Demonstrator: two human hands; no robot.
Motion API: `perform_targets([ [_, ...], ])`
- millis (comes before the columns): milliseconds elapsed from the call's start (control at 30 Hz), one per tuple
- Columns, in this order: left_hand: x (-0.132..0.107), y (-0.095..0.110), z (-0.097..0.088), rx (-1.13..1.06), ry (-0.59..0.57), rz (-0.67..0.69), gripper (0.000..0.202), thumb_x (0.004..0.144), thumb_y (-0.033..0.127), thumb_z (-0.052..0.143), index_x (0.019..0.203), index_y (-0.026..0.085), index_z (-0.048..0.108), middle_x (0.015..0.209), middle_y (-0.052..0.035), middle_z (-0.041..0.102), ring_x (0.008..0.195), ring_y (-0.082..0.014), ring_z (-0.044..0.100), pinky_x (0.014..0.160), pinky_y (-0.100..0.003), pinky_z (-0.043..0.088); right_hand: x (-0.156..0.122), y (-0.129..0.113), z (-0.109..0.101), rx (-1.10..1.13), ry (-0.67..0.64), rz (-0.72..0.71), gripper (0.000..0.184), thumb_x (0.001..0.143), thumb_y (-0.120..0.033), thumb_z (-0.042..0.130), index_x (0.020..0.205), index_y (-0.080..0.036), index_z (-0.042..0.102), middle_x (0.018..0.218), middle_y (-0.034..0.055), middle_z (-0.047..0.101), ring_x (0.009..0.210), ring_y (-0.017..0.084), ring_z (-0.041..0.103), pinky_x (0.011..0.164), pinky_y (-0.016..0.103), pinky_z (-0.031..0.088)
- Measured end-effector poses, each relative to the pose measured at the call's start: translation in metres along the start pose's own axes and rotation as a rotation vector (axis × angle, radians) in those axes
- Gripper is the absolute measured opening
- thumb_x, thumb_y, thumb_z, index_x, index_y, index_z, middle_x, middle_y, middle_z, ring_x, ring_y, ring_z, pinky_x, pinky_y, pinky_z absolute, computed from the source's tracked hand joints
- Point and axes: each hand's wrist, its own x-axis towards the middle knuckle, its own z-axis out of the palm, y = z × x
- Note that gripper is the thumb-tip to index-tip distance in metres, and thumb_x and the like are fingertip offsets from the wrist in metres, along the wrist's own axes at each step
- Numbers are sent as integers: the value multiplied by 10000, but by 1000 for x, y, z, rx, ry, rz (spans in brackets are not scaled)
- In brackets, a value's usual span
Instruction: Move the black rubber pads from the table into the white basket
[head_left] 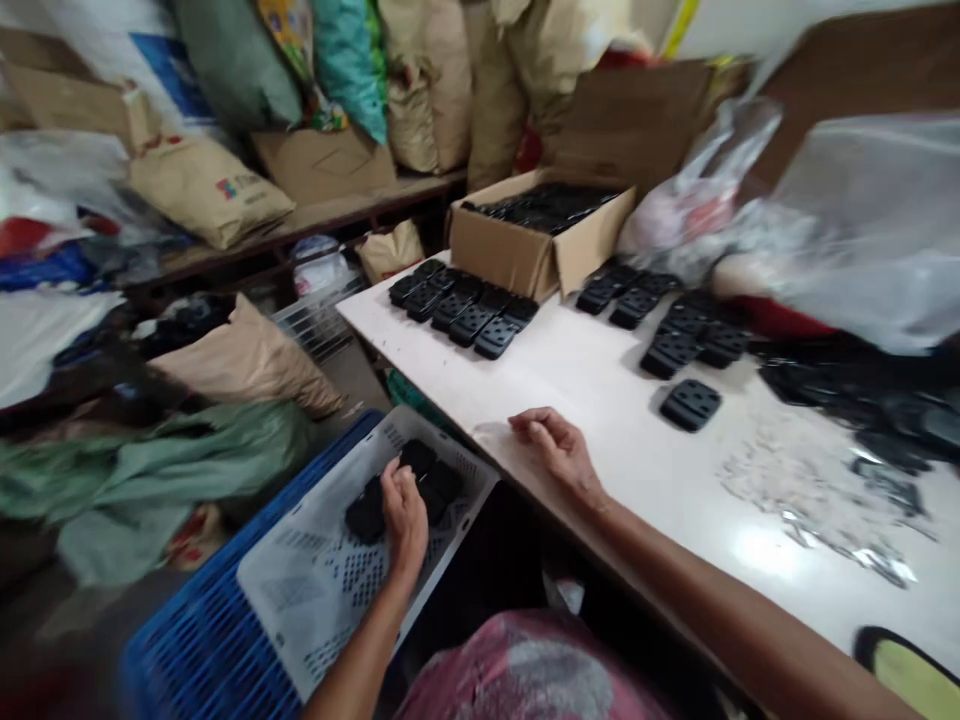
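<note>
Watching through the head camera, I see the left hand [403, 515] curled over black perforated pads [416, 458] in a white perforated plastic tray [315, 590]; I cannot tell whether it grips one. The right hand [556, 450] rests half-curled and empty near the edge of a white table [570, 370]. More pads lie in rows on the table, near a cardboard box [510, 245]. I judge two risks. The tray sits tilted on a blue plastic crate [210, 630], so a knock could spill its pads. A sweep of the right forearm [720, 600] could also push a lone pad [691, 404] into silvery scraps [795, 480].
</note>
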Motion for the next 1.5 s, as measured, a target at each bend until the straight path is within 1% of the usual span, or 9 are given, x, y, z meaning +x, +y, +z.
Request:
perform_targets([
  [133,10,84,39,-179,-331,305,321,965,381,393,1160,202,574,1101,-91,665,1050,-176,631,919,-321,516,25,3,-17,65,154,50,303,830,-465,577,960,-191,592,988,89,674,854,196,631,753,334,530],
  [267,34,140,124,-192,-611,434,262,940,288,431,1087,177,618,1040,-93,705,979,-176,667,858,-302,543,66,1,-51,-158,339,71,305,801,-383,499,1013,-176,574,900,77,671,755,187,611,689,326,512],
  [367,55,162,199,-61,-636,556,275,906,180,446,1120,163,618,1091,-113,697,1041,-196,655,946,-342,513,98,-3,-75,-359,390,104,321,759,-315,473,1014,-155,583,763,45,654,655,182,580,659,329,488],
  [500,77,188,285,106,-574,642,466,839,94,492,1303,134,512,1274,-162,605,1229,-244,550,1064,-401,423,108,1,-99,-387,429,39,306,787,-316,465,1028,-165,578,832,60,680,730,193,616,690,326,498],
  [767,95,223,396,416,-386,587,850,776,237,682,1469,13,244,1421,-279,428,1350,-354,388,1081,-445,347,62,20,-110,-375,290,-154,221,938,-350,433,957,-210,604,861,54,672,803,195,639,732,300,500],
  [933,98,229,421,478,-299,547,847,799,292,683,1471,38,234,1359,-266,491,1303,-354,429,1048,-447,357,67,18,-110,-329,289,-101,245,951,-376,431,965,-204,605,865,58,679,813,202,643,720,294,505],
  [1133,100,228,422,481,-294,529,724,826,261,664,1416,39,309,1317,-259,522,1274,-339,459,1024,-420,381,66,18,-111,-339,283,-98,246,950,-369,433,974,-197,608,879,60,685,805,197,647,715,292,503],
  [1300,96,219,402,433,-305,553,706,829,240,660,1406,39,307,1357,-266,490,1291,-323,453,1048,-406,370,66,17,-111,-340,303,-121,244,944,-361,433,964,-204,619,880,59,689,828,202,650,736,297,510],
  [1500,83,201,355,439,-302,602,714,808,238,683,1398,48,330,1315,-252,530,1241,-322,497,1042,-432,381,67,24,-110,-289,356,-116,266,905,-425,481,983,-205,609,880,59,677,799,199,649,736,311,533],
])
